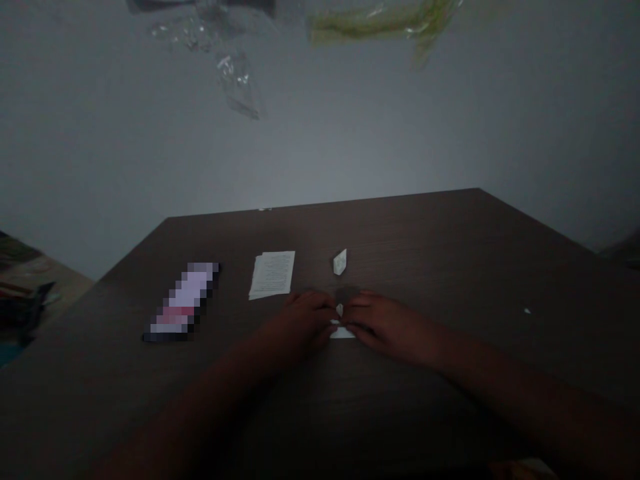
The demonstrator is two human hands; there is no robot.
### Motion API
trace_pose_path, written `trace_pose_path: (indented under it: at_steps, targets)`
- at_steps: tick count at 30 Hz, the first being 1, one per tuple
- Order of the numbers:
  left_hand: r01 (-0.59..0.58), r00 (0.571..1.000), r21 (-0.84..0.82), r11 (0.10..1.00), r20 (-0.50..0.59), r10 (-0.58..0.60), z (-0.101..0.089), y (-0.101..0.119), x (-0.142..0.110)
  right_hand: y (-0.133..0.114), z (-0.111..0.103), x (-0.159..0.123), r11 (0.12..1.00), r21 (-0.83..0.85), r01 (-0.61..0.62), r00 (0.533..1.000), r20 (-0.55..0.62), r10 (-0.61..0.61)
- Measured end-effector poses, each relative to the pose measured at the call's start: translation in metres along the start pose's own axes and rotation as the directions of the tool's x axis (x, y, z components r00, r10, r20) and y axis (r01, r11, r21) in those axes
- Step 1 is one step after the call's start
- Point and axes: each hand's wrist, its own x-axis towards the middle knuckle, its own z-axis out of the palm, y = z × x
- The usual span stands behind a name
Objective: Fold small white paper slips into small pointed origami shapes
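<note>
The small white paper point(343, 333) lies on the dark table point(425, 247), partly covered by fingers, with a pale tip point(340, 310) showing just beyond; whether both are one piece I cannot tell. The left hand point(310, 320) grasps the small white paper from its left side and the right hand point(380, 323) from its right, fingertips nearly meeting over it; how firmly they press is too dim to judge. The step in hand looks like shaping or creasing it; a further crease would call for one hand steadying while the other flattens the edge. Beyond the small white paper stands or lies a folded paper piece point(340, 263); beyond and to its left are printed sheets point(273, 275), with a phone point(185, 300) farther left. Well to its right is a white scrap point(527, 311); far beyond it rises the wall point(325, 147).
</note>
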Motion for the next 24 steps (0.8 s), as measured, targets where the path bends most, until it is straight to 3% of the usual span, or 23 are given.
trace_pose_path:
  at_steps: [10, 15, 21, 24]
  targets:
    - [0.135, 0.988, 0.024, 0.991, -0.074, -0.133, 0.01, 0.009, 0.011, 0.013, 0.019, 0.006, 0.992, -0.109, -0.059, 0.987, -0.158, 0.042]
    - [0.198, 0.978, 0.036, 0.979, -0.077, -0.195, 0.016, 0.012, 0.015, 0.016, 0.025, 0.009, 0.987, -0.139, -0.079, 0.984, -0.17, 0.055]
    - [0.303, 0.948, 0.019, 0.953, -0.109, -0.299, 0.014, 0.017, 0.016, 0.01, 0.017, 0.007, 0.996, -0.065, -0.062, 0.967, -0.249, 0.044]
    - [0.356, 0.926, 0.023, 0.934, -0.145, -0.35, 0.012, 0.018, 0.017, 0.003, 0.01, 0.003, 0.993, -0.11, -0.037, 0.97, -0.242, 0.009]
